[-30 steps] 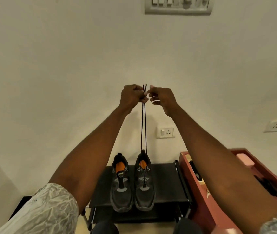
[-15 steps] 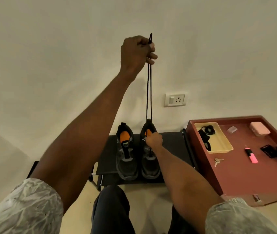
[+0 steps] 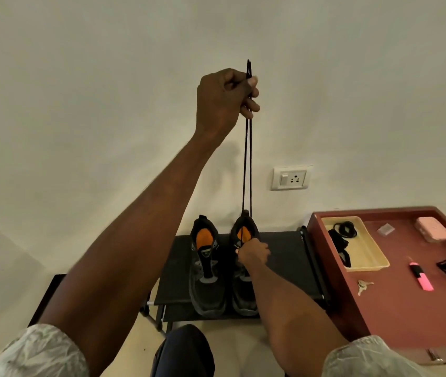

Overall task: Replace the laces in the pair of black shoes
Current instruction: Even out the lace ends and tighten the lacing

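Head view: both ends of the lace [image 3: 247,164] are pinched high in the left hand [image 3: 226,100], pulled taut from the right shoe [image 3: 243,265] on the rack [image 3: 284,268], which is steadied by the right hand [image 3: 253,251], grip can't be told. Shoe could get lifted if yanked. Half a second ago things were much the same

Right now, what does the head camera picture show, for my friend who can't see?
A left hand holds both ends of a black lace high above the right shoe, while the right hand touches that shoe. Both shoes sit on a black rack.
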{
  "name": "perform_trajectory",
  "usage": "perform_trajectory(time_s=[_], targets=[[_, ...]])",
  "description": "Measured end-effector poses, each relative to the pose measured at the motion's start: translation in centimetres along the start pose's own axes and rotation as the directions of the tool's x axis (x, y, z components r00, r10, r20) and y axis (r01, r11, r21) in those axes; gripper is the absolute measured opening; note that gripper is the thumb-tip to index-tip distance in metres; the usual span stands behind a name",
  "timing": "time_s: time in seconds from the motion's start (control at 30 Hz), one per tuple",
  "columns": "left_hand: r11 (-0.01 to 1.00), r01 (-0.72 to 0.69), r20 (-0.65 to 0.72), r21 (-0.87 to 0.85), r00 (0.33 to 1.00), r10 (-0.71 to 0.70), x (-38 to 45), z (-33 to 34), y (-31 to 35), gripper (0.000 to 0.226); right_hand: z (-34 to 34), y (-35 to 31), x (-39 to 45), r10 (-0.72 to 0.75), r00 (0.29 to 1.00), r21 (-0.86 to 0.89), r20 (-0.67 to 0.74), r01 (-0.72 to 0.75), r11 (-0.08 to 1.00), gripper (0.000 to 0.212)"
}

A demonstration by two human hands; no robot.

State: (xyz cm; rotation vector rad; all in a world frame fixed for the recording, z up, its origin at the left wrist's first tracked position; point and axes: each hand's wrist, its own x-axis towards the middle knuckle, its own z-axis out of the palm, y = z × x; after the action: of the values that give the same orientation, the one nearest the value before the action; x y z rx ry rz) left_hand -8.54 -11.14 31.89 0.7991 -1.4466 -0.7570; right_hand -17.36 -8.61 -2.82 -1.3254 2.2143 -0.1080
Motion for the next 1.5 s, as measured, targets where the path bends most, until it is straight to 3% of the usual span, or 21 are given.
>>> perform_trajectory(time_s=[0.17,0.27,0.5,0.77,0.9,0.97,1.07,1.1,1.2,1.27,1.3,1.4,1.5], targets=[[0.996,-0.089,-0.004,0.027,0.996,0.089,0.1,0.3,0.7,0.015,0.3,0.4,0.4,0.019,1.000,0.011,0.011,-0.019,1.000,0.051],[0.993,-0.114,-0.055,0.029,0.992,0.116,0.5,0.3,1.1,0.017,0.3,0.3,1.0,0.045,0.999,0.099,0.010,-0.046,0.994,0.052],[0.983,-0.183,-0.150,0.020,0.971,0.184,0.8,0.0,1.6,0.014,1.3,0.6,1.9,0.038,0.999,0.125,0.008,-0.038,0.991,0.051],[0.993,-0.121,-0.051,0.014,0.991,0.122,0.3,-0.2,1.1,0.013,1.4,1.2,2.2,-0.010,1.000,0.090,0.030,0.007,0.996,0.054],[0.993,-0.082,0.079,0.084,0.994,0.075,0.3,-0.7,1.8,0.014,-0.1,1.4,3.8,-0.083,0.958,0.020,0.275,0.081,0.997,0.065],[0.994,-0.043,0.098,0.105,0.995,0.033,-0.2,-1.0,1.7,0.015,-2.5,0.9,2.5,-0.143,0.917,0.027,0.373,0.143,0.989,0.056],[0.995,0.041,0.055,0.095,0.997,-0.047,-0.6,-1.4,1.1,0.013,-8.9,-1.2,-0.6,-0.298,0.944,0.176,0.141,0.273,0.946,0.009],[0.992,0.066,0.034,0.104,0.997,-0.070,-0.6,-1.5,1.1,0.012,-11.7,-2.2,-1.3,-0.334,0.942,0.304,0.022,0.312,0.900,0.021],[0.979,0.136,-0.042,0.153,0.990,-0.131,-0.5,-1.6,1.2,0.013,-20.6,-5.1,-5.5,-0.453,0.861,0.673,-0.231,0.477,0.565,0.025],[0.973,0.167,-0.072,0.161,0.985,-0.158,-0.8,-1.6,1.5,0.013,-25.5,-6.4,-8.9,-0.531,0.785,0.766,-0.319,0.543,0.344,0.018],[0.971,0.178,-0.082,0.160,0.983,-0.166,-1.0,-1.6,1.6,0.013,-27.1,-6.9,-10.3,-0.566,0.752,0.764,-0.338,0.570,0.301,0.020],[0.971,0.194,-0.065,0.142,0.980,-0.186,-1.5,-1.4,2.0,0.013,-29.6,-7.3,-12.8,-0.625,0.665,0.650,-0.409,0.693,0.313,0.013],[0.969,0.215,-0.025,0.124,0.977,-0.213,-2.2,-1.3,2.2,0.013,-30.3,-7.2,-13.7,-0.592,0.669,0.608,-0.450,0.715,0.346,0.010]])
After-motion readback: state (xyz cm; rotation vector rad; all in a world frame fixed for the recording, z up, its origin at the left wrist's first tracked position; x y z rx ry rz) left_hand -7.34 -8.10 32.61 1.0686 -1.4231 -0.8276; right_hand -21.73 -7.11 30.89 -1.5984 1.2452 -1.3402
